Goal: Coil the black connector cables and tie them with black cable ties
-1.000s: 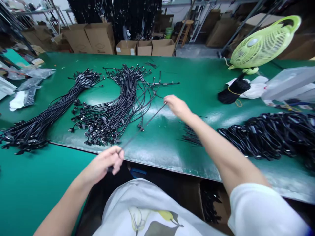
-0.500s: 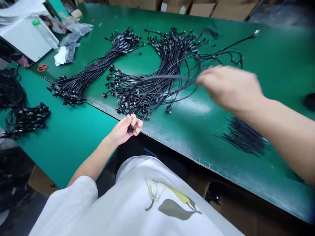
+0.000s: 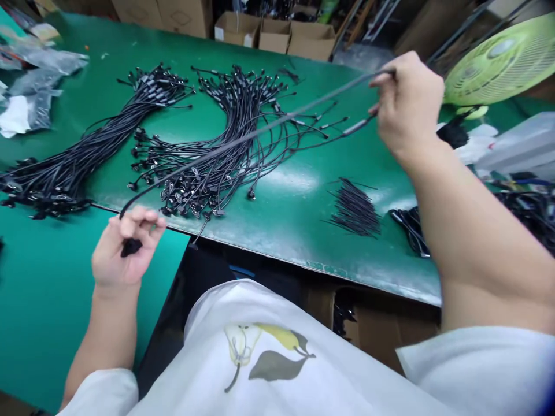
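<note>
A black cable (image 3: 243, 138) stretches taut between my hands above the table. My left hand (image 3: 125, 245), at the front edge, has its fingers closed round one end, and a black connector shows in the palm. Up at the right, my right hand (image 3: 410, 101) pinches the other end. A grey-sleeved stretch of cable (image 3: 356, 127) hangs from the right fingers, running back toward the pile. Beneath the taut cable lies a spread bundle of black cables (image 3: 238, 115) with connectors at both ends. To its left is a second bundle of cables (image 3: 104, 130).
Short black ties or thin strips (image 3: 355, 208) lie in a heap on the green table (image 3: 281, 231). A coiled cable (image 3: 410, 228) rests near my right forearm. A green fan (image 3: 498, 63) stands at the right. Cardboard boxes (image 3: 236, 29) line the far edge; plastic bags (image 3: 37, 95) lie at the left.
My right hand has moved up and away, drawing the cable straight. My left hand has shifted left with its end. The view has swung right, bringing in the fan.
</note>
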Tool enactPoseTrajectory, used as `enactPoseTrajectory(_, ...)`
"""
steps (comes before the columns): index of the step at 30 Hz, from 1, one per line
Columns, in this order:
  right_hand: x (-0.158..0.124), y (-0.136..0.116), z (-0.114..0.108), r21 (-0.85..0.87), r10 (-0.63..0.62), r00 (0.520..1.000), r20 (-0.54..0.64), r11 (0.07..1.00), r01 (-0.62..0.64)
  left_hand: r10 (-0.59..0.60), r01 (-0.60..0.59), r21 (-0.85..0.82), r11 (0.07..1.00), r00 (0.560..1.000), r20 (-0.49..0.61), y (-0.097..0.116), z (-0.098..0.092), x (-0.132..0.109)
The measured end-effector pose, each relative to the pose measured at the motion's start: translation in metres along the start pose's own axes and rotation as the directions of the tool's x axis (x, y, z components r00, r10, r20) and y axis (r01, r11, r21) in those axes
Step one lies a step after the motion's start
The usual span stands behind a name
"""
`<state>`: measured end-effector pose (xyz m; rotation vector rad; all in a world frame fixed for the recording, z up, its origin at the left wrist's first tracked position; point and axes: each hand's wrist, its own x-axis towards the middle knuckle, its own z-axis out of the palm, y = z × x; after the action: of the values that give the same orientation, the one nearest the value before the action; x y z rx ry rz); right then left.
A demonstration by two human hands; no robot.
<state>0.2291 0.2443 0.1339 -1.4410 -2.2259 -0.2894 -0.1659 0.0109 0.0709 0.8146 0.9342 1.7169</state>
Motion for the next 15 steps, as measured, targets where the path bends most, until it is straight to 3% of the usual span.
enactPoseTrajectory(2,-0.022,-0.008,0.0,-0.102,-0.02,0.986,0.167,0.994,0.037,0.016,-0.012,0.063,0.998,0.998,-0.059,-0.003,0.006,0.002)
enactPoseTrajectory(4,-0.061,-0.041,0.006,-0.078,-0.126,0.916,0.381,0.983,0.168,0.004,0.0,0.287,0.958,1.0,-0.011,-0.014,0.021,0.001)
enactPoseTrajectory(6,-0.106,-0.086,0.008,0.134,-0.383,0.742,0.551,0.918,0.375,-0.06,-0.014,0.526,0.851,0.991,0.122,-0.034,0.045,-0.005)
enactPoseTrajectory(8,-0.136,-0.124,0.002,0.29,-0.537,0.654,0.533,0.842,0.456,-0.203,-0.052,0.642,0.765,0.926,0.317,-0.053,0.067,-0.014)
enactPoseTrajectory(9,-0.143,-0.135,-0.002,0.316,-0.558,0.656,0.508,0.829,0.462,-0.313,-0.037,0.667,0.744,0.862,0.398,-0.061,0.075,-0.019)
enactPoseTrajectory(11,-0.14,-0.134,-0.008,0.262,-0.487,0.732,0.476,0.873,0.41,-0.53,0.086,0.694,0.715,0.715,0.456,-0.069,0.081,-0.028)
enactPoseTrajectory(13,-0.131,-0.106,-0.008,0.162,-0.342,0.822,0.455,0.94,0.302,-0.674,0.279,0.676,0.682,0.6,0.432,-0.07,0.074,-0.032)
enactPoseTrajectory(15,-0.128,-0.068,0.0,0.172,-0.261,0.863,0.432,0.963,0.205,-0.721,0.464,0.561,0.686,0.539,0.436,-0.064,0.06,-0.029)
